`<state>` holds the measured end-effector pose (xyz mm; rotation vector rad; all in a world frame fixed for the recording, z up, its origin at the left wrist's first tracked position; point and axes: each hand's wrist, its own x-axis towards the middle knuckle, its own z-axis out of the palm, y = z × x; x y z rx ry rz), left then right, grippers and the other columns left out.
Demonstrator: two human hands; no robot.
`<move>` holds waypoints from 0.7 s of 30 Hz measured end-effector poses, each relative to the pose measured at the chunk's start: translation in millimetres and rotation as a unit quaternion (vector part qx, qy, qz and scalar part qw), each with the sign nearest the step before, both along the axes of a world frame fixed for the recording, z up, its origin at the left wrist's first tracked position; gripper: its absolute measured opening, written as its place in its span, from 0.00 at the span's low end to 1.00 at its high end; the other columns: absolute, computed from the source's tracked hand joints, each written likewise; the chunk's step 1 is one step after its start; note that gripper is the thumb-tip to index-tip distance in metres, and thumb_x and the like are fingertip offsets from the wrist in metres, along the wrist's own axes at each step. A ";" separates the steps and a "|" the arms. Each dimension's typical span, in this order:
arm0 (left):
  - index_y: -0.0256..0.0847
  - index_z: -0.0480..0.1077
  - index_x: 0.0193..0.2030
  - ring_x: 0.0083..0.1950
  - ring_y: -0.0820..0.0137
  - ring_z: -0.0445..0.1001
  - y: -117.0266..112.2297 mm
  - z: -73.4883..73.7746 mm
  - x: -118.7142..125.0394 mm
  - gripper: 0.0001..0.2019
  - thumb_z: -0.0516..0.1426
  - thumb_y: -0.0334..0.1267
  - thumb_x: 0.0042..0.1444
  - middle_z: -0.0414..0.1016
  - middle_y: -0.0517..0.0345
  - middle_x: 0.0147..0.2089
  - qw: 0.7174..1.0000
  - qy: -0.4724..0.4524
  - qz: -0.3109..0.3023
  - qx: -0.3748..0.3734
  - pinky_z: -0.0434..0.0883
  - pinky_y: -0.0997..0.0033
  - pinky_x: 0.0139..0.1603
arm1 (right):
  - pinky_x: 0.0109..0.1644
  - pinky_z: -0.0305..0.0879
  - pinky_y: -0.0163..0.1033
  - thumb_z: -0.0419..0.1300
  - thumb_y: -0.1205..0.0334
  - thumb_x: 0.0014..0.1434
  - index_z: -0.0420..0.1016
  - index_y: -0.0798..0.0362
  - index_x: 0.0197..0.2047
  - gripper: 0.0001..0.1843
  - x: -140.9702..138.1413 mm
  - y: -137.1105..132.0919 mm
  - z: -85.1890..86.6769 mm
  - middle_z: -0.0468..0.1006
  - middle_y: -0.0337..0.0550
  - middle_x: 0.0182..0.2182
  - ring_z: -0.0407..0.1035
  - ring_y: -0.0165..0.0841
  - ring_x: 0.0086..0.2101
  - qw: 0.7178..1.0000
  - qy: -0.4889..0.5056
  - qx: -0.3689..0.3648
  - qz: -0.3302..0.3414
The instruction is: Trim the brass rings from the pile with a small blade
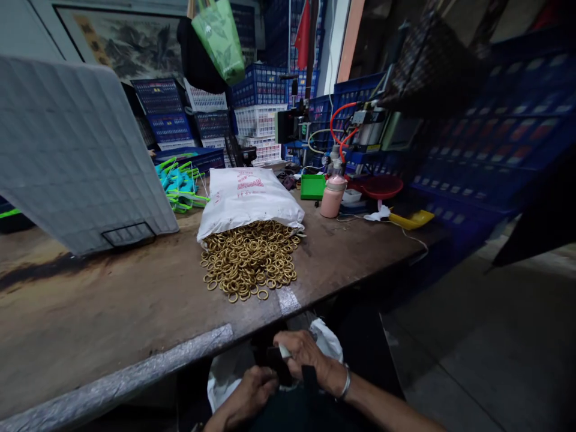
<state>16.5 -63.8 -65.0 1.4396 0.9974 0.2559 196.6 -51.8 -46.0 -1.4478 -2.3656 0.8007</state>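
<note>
Hands, left hand (252,393) and right hand (302,355), fingers closed on a dark object (279,366) below the table edge (193,345).

I judge this a small workshop: stacked plastic crates (258,87), pneumatic press (366,126), worn workbench (112,300) heaped with brass rings (249,258)

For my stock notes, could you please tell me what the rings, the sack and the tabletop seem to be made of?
Rings: likely brass, with a dull golden metallic sheen. Sack: probably woven plastic, white, creased, with red print. Tabletop: seemingly wood, worn brown and stained, with a crinkled silvery strip along its edge.
</note>
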 end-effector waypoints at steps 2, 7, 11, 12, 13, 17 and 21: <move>0.39 0.70 0.24 0.29 0.70 0.62 0.1 6.5 -1.3 0.12 0.52 0.44 0.50 0.66 0.61 0.24 0.999 0.005 0.003 0.048 0.58 0.74 0.30 | 0.35 0.58 0.34 0.50 0.71 0.41 0.68 0.53 0.37 0.18 -8.7 16.6 12.9 0.72 0.41 0.32 0.65 0.33 0.33 0.998 -0.010 0.065 -0.019; 0.38 0.71 0.30 0.34 0.68 0.65 7.7 11.1 -5.0 0.11 0.50 0.39 0.52 0.70 0.58 0.29 0.992 0.001 0.053 0.113 0.60 0.74 0.35 | 0.41 0.57 0.34 0.50 0.72 0.46 0.64 0.53 0.45 0.20 -26.4 65.3 26.0 0.70 0.45 0.39 0.64 0.34 0.40 0.979 -0.052 0.149 -0.130; 0.38 0.72 0.29 0.33 0.67 0.66 11.2 -2.8 -2.8 0.10 0.50 0.37 0.51 0.70 0.57 0.28 0.989 0.009 0.085 0.118 0.60 0.73 0.35 | 0.39 0.56 0.35 0.49 0.67 0.55 0.64 0.51 0.44 0.13 -31.9 79.1 21.3 0.70 0.44 0.39 0.65 0.34 0.38 0.968 -0.114 0.132 -0.180; 0.39 0.72 0.29 0.33 0.66 0.66 10.8 -8.0 -1.0 0.10 0.50 0.37 0.50 0.71 0.56 0.29 0.990 0.013 0.078 0.116 0.60 0.73 0.35 | 0.39 0.55 0.36 0.48 0.66 0.56 0.63 0.51 0.45 0.12 -32.8 78.8 19.8 0.69 0.44 0.39 0.65 0.34 0.38 0.966 -0.132 0.128 -0.180; 0.40 0.73 0.30 0.34 0.66 0.67 9.9 -13.2 1.0 0.09 0.51 0.36 0.49 0.72 0.56 0.30 0.991 0.018 0.068 0.112 0.60 0.72 0.36 | 0.39 0.55 0.36 0.48 0.65 0.57 0.62 0.50 0.46 0.13 -33.7 77.8 18.7 0.69 0.45 0.40 0.65 0.34 0.37 0.965 -0.147 0.125 -0.179; 0.42 0.74 0.27 0.36 0.64 0.69 8.1 -31.7 9.1 0.05 0.56 0.33 0.44 0.74 0.58 0.30 0.999 0.007 0.050 0.008 0.61 0.70 0.38 | 0.38 0.54 0.36 0.47 0.65 0.58 0.61 0.49 0.48 0.13 -36.4 74.8 21.2 0.68 0.44 0.41 0.65 0.34 0.36 0.963 -0.170 0.119 -0.175; 0.41 0.73 0.23 0.35 0.65 0.70 11.4 -42.5 16.6 0.02 0.60 0.34 0.43 0.74 0.60 0.27 0.993 -0.004 0.065 -0.100 0.64 0.71 0.36 | 0.35 0.54 0.36 0.46 0.65 0.58 0.62 0.49 0.43 0.10 -35.8 76.9 28.2 0.69 0.44 0.38 0.66 0.33 0.34 0.966 -0.175 0.105 -0.157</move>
